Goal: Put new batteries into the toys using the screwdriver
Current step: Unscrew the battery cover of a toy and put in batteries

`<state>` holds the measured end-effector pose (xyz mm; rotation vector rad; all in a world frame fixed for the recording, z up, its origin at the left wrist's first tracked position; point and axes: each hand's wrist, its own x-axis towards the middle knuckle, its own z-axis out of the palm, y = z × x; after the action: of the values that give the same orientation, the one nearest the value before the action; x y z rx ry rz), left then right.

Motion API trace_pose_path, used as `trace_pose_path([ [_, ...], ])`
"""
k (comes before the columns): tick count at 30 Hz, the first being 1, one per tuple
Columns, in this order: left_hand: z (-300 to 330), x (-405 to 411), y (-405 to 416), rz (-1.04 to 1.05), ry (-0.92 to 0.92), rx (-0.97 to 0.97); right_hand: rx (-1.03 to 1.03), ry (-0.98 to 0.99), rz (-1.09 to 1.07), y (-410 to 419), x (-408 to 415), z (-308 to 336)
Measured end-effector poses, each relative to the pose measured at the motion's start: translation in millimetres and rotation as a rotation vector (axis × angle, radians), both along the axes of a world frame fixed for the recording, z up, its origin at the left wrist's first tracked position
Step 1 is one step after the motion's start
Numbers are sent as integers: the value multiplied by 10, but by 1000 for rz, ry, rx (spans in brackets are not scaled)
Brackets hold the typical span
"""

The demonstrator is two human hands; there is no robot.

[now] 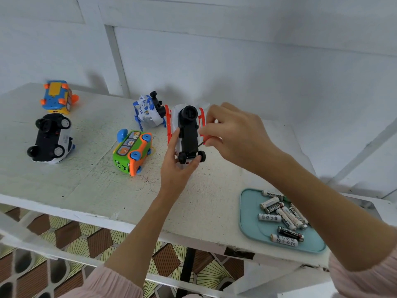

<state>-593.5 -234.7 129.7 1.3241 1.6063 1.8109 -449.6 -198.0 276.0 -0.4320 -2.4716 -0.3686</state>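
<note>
My left hand grips the upturned toy; my right hand pinches the screwdriver, its handle mostly hidden.

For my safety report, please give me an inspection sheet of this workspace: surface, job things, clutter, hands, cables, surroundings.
Surface: white table, paint worn and cracked at the front edge.
Job things: red-white toy held underside up; screwdriver at its base; batteries loose in a teal tray.
Clutter: four more toys on their sides or backs: blue car, police car, green bus, plane.
Hands: left hand holds the toy; right hand pinches the screwdriver.
Cables: nothing seen.
Surroundings: white wall; patterned floor below.
</note>
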Motion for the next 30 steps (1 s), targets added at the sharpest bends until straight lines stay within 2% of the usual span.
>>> trace_pose_path([
  [3, 5, 11, -1, 6, 25, -19, -65, 19, 5, -77, -134, 92],
  [6, 23, -9, 0, 13, -48, -27, -226, -127, -137, -37, -135, 131],
  [9, 31, -44, -20, 10, -113, 6, -395, -79, 27, -36, -52, 125],
  [12, 72, -35, -31, 15, -124, 4, -408, -48, -40, -42, -42, 74],
  [14, 67, -36, -24, 20, -145, -7, -399, -71, -225, -48, -60, 72],
  [16, 67, -41, -28, 23, -148, -8, -299, -109, -362, -43, -60, 59],
  [18, 84, -34, -38, 16, -134, -2, -292, -24, -266, -47, -57, 32],
  [20, 95, -26, -44, 8, -130, 3, -456, 81, -29, -55, -77, 22],
  [22, 90, -20, -46, -9, -121, 7, -489, 96, 102, -70, -115, 33],
  [25, 77, -21, -40, -24, -134, 7, -260, 79, -40, -61, -165, 86],
  [27, 84, -22, -43, -16, -161, 7, -179, -113, -294, -43, -186, 183],
  [29, 88, -32, -47, -8, -192, 15, -269, -202, -336, 5, -157, 210],
  [30, 82, -43, -49, -2, -201, 20, -391, -164, -228, 20, -144, 206],
])
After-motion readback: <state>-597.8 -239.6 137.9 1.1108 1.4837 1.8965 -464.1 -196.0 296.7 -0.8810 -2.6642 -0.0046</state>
